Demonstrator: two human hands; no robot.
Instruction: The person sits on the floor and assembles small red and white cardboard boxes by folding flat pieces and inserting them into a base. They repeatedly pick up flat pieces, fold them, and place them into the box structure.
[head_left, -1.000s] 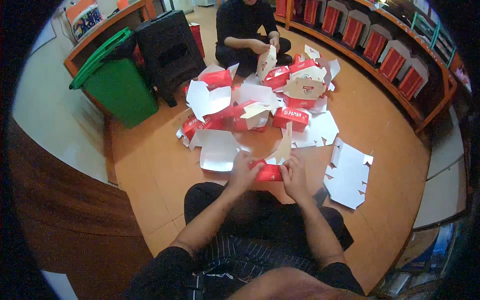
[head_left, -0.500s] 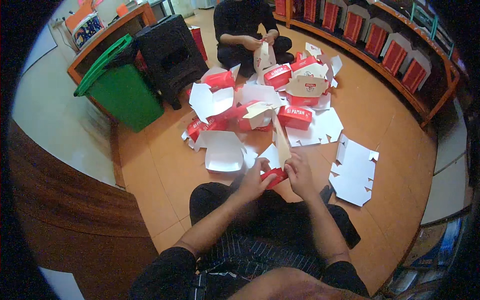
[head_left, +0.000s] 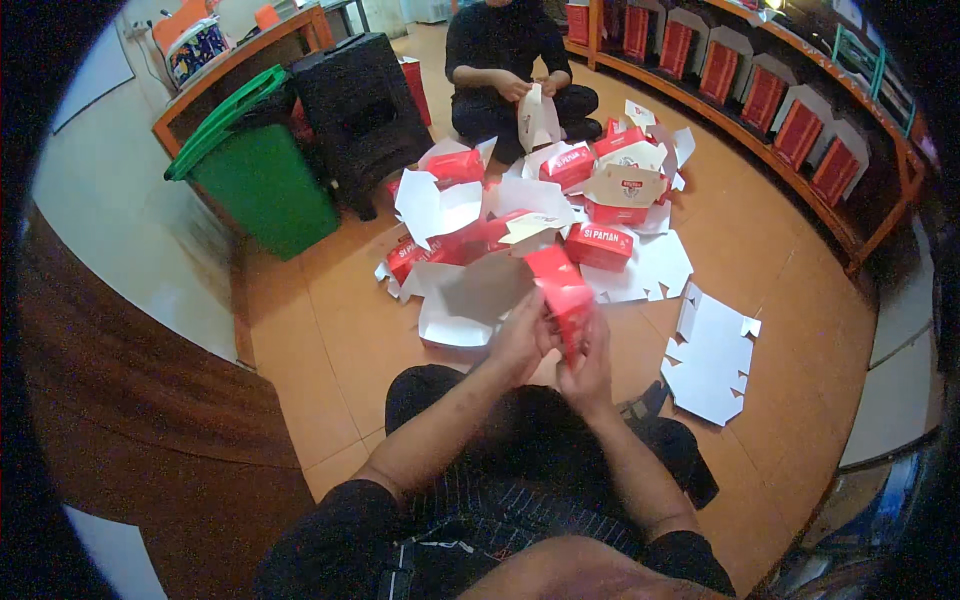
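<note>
Between my two hands I hold a red and white folding carton (head_left: pixel 562 290), tilted above my lap and a little smeared by motion. My left hand (head_left: pixel 522 338) grips its left side, fingers closed on the card. At the lower right side, my right hand (head_left: pixel 588 365) is closed around it too. Just beyond, to the left, an open white box (head_left: pixel 455 322) sits on the floor. A heap of red cartons with raised white flaps, among them a red box (head_left: pixel 600 246), lies ahead of my hands.
Flat white card (head_left: pixel 712 355) lies at the right. Across the heap sits another person (head_left: pixel 508 60), both hands on a carton (head_left: pixel 538 122). A green bin (head_left: pixel 255 175) and black stool (head_left: pixel 360 110) stand left. An orange rack (head_left: pixel 740 125) of red boxes runs along the right.
The carton in my hands has swung round and up; its red outer face now shows where pale card flaps stood before. My hands have shifted slightly with it. The view has tilted a little.
</note>
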